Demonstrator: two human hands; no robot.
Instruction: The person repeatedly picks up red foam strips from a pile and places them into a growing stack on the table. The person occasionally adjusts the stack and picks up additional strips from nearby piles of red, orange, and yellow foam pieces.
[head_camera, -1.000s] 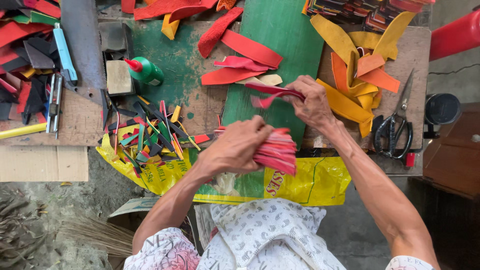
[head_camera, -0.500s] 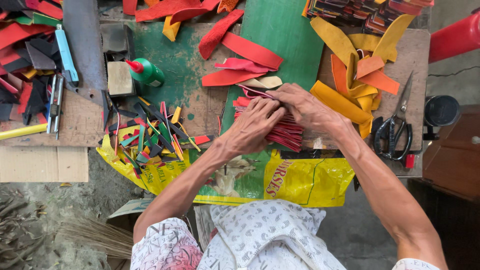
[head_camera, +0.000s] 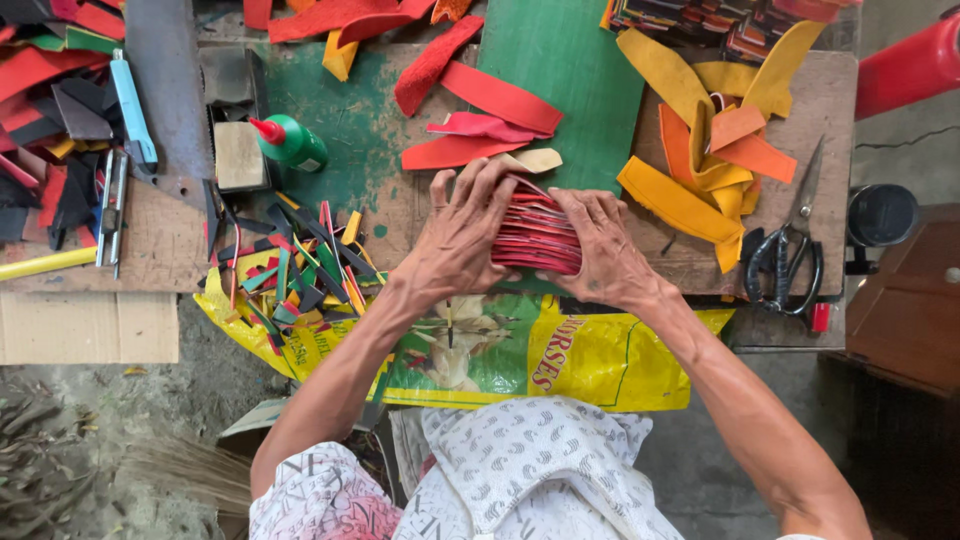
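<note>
A thick stack of thin red cut pieces (head_camera: 537, 235) lies on the workbench near its front edge. My left hand (head_camera: 462, 232) presses against the stack's left side and my right hand (head_camera: 603, 243) against its right side, so both hands squeeze it together. Just beyond the fingertips lie loose red strips (head_camera: 480, 125) and a small cream piece (head_camera: 535, 159) on a green cutting mat (head_camera: 570, 60).
Orange and yellow strips (head_camera: 700, 150) are piled at the right, with black scissors (head_camera: 785, 262) beside them. A green glue bottle (head_camera: 290, 143) and a wooden block (head_camera: 238, 155) stand at the left. Mixed colour scraps (head_camera: 295, 265) lie on a yellow sack (head_camera: 600, 355).
My right hand brought a red piece down onto the stack held by my left hand. Both hands then closed around the stack and set it on the bench.
</note>
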